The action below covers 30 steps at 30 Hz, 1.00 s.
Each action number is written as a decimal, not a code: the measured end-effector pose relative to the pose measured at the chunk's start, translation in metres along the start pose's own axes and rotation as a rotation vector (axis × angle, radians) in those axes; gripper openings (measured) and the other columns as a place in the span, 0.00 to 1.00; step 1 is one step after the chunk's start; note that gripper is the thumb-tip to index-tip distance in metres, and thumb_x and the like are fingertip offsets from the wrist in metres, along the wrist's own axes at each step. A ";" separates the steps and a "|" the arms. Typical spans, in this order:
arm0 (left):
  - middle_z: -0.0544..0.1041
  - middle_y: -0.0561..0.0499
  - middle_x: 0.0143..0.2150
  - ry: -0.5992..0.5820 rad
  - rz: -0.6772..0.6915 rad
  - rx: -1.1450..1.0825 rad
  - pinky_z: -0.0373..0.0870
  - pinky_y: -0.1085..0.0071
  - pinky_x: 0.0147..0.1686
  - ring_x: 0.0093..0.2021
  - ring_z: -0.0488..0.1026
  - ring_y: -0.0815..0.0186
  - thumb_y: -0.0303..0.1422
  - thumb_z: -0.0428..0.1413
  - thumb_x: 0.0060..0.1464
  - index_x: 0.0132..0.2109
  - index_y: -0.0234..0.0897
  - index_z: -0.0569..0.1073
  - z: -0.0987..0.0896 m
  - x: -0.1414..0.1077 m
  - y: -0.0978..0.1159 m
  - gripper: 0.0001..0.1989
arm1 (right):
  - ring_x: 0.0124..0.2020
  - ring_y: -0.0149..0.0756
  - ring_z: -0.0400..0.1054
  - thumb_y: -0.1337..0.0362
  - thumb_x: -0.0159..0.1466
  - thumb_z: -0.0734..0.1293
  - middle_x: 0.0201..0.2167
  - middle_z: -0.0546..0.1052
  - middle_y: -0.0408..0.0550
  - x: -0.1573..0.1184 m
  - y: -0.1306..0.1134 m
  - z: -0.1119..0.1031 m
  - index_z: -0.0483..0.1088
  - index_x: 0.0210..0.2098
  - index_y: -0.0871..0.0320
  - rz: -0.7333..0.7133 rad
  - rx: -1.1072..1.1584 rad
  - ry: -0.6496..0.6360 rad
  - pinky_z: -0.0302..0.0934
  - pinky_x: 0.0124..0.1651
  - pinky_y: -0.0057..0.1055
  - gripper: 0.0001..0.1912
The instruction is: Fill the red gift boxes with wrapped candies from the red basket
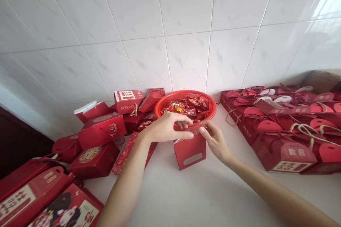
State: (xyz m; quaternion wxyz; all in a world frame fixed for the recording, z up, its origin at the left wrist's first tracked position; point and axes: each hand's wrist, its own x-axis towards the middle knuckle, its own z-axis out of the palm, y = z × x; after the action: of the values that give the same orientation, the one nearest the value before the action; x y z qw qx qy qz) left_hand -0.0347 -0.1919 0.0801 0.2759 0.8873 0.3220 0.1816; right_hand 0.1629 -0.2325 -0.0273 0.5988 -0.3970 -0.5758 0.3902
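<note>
A small red gift box stands upright on the white table in front of me, with a pale oval window on its near face. Over its top left hovers my left hand, thumb stretched out and fingers curved, with a gap between them. My right hand is at the box's upper right corner, thumb and fingers closed on its top edge. Just behind stands a red plastic basket holding many red-wrapped candies. My hands partly hide the box's opening.
At left, red gift boxes lie in a loose pile, some tilted. Closed red boxes with cord handles stand in packed rows at right. A white tiled wall rises behind the white table.
</note>
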 end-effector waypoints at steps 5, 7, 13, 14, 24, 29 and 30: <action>0.82 0.50 0.43 0.027 0.013 -0.008 0.73 0.69 0.44 0.43 0.78 0.62 0.39 0.57 0.59 0.44 0.38 0.79 -0.001 -0.001 -0.002 0.12 | 0.35 0.37 0.68 0.43 0.64 0.66 0.32 0.74 0.45 0.000 0.002 0.001 0.67 0.33 0.55 -0.020 0.012 -0.002 0.63 0.39 0.32 0.20; 0.81 0.49 0.43 0.063 -0.004 -0.029 0.72 0.69 0.43 0.42 0.77 0.62 0.38 0.54 0.61 0.45 0.38 0.79 0.001 0.002 -0.006 0.13 | 0.35 0.37 0.67 0.44 0.64 0.66 0.32 0.73 0.45 -0.001 0.001 0.001 0.68 0.34 0.55 -0.012 0.001 -0.011 0.62 0.39 0.32 0.20; 0.80 0.49 0.38 -0.029 -0.113 -0.159 0.69 0.72 0.35 0.36 0.75 0.64 0.38 0.54 0.59 0.45 0.36 0.78 0.005 0.014 -0.023 0.13 | 0.34 0.36 0.66 0.44 0.65 0.65 0.32 0.72 0.44 -0.005 -0.001 0.002 0.69 0.35 0.56 0.021 -0.022 -0.019 0.61 0.37 0.31 0.20; 0.79 0.49 0.38 -0.075 -0.115 -0.171 0.69 0.72 0.35 0.37 0.75 0.64 0.39 0.55 0.59 0.44 0.36 0.79 0.004 0.015 -0.025 0.13 | 0.34 0.36 0.66 0.44 0.65 0.64 0.31 0.72 0.44 -0.006 -0.001 0.002 0.68 0.35 0.56 0.016 -0.037 -0.022 0.61 0.37 0.31 0.21; 0.80 0.48 0.43 -0.207 -0.074 -0.300 0.68 0.71 0.42 0.42 0.74 0.64 0.37 0.57 0.59 0.43 0.36 0.79 0.003 0.017 -0.031 0.11 | 0.33 0.36 0.68 0.60 0.63 0.63 0.32 0.76 0.46 0.063 -0.008 -0.029 0.70 0.32 0.56 -0.217 -0.464 0.105 0.61 0.39 0.31 0.07; 0.81 0.47 0.48 -0.200 -0.016 -0.388 0.69 0.69 0.49 0.50 0.75 0.61 0.40 0.57 0.60 0.47 0.38 0.80 0.003 0.015 -0.028 0.13 | 0.34 0.38 0.69 0.60 0.53 0.72 0.32 0.77 0.45 0.118 -0.005 -0.035 0.74 0.34 0.55 -0.036 -0.804 -0.439 0.60 0.37 0.31 0.10; 0.80 0.47 0.50 -0.178 -0.012 -0.414 0.69 0.68 0.51 0.52 0.75 0.60 0.41 0.57 0.61 0.49 0.39 0.80 0.003 0.015 -0.028 0.14 | 0.33 0.38 0.69 0.58 0.52 0.73 0.32 0.77 0.45 0.124 -0.004 -0.034 0.75 0.34 0.55 0.025 -0.824 -0.549 0.60 0.37 0.31 0.12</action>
State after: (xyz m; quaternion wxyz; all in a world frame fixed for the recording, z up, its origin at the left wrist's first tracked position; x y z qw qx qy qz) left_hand -0.0360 -0.1651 0.0630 0.4806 0.8222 0.2576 0.1632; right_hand 0.2008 -0.1203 0.0228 0.2134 -0.4902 -0.8139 0.2273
